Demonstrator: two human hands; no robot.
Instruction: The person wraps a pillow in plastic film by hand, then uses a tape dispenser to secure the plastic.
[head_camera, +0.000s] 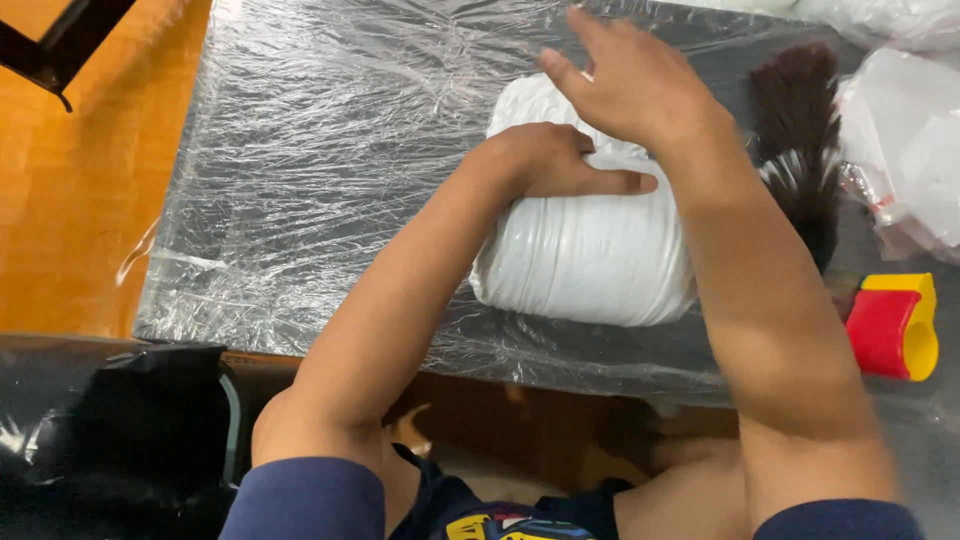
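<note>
A bulky white parcel wrapped in smooth plastic (585, 250) lies on a table covered with crinkled clear film (320, 150). My left hand (555, 160) rests on top of the parcel, its thumb stretched flat across it. My right hand (630, 80) hovers over the parcel's far end with fingers spread, holding nothing that I can see. Both forearms cross the near table edge.
A dark brush with black and grey bristles (800, 140) lies right of the parcel. A red and yellow tape dispenser (895, 325) sits at the right edge. Clear plastic bags (905, 140) lie at the far right. A black bag (100, 430) is at the lower left, over an orange floor (70, 200).
</note>
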